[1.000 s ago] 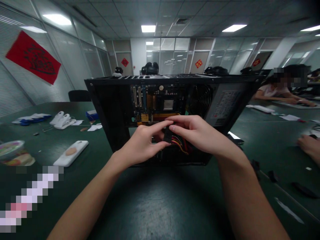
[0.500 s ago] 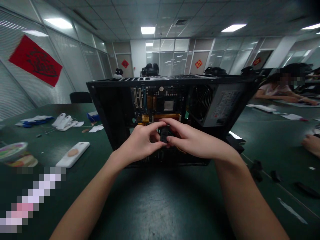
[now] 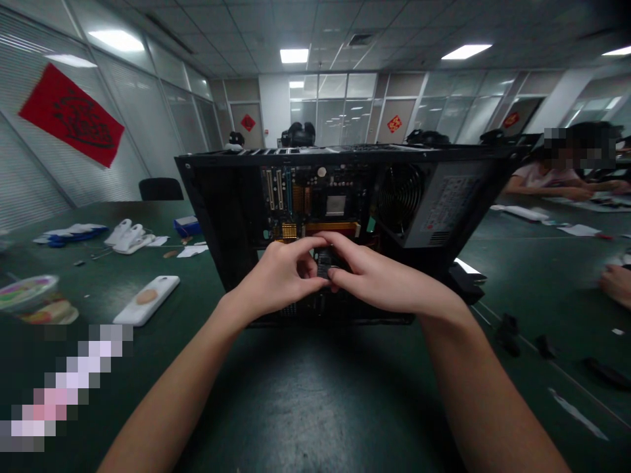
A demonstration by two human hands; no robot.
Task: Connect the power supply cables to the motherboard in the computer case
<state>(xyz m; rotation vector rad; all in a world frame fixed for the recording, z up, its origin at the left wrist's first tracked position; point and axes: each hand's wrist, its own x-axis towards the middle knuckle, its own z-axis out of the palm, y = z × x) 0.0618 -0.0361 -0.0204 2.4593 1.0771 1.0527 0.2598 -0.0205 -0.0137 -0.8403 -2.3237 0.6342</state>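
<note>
An open black computer case [image 3: 231, 223] stands on the dark green table [image 3: 305, 401] in front of me, its motherboard [image 3: 315, 203], fan [image 3: 399, 194] and power supply [image 3: 444, 203] showing inside. My left hand [image 3: 279, 279] and my right hand [image 3: 379, 279] meet at the case's lower opening. Both pinch a small black connector [image 3: 324, 263] between thumb and fingertips. Its wires are hidden behind my right hand.
A white phone [image 3: 146, 299] lies left of the case, with a bowl [image 3: 27, 292] at the far left. White gloves [image 3: 129, 238] and a blue box [image 3: 186, 226] lie further back. Small black parts [image 3: 507, 332] rest at right. Another person's hand [image 3: 616, 284] and a seated person [image 3: 557, 177] are at right.
Both hands moved the black connector slightly down and in toward the case; the coloured wires seen a second ago are now covered by my right hand.
</note>
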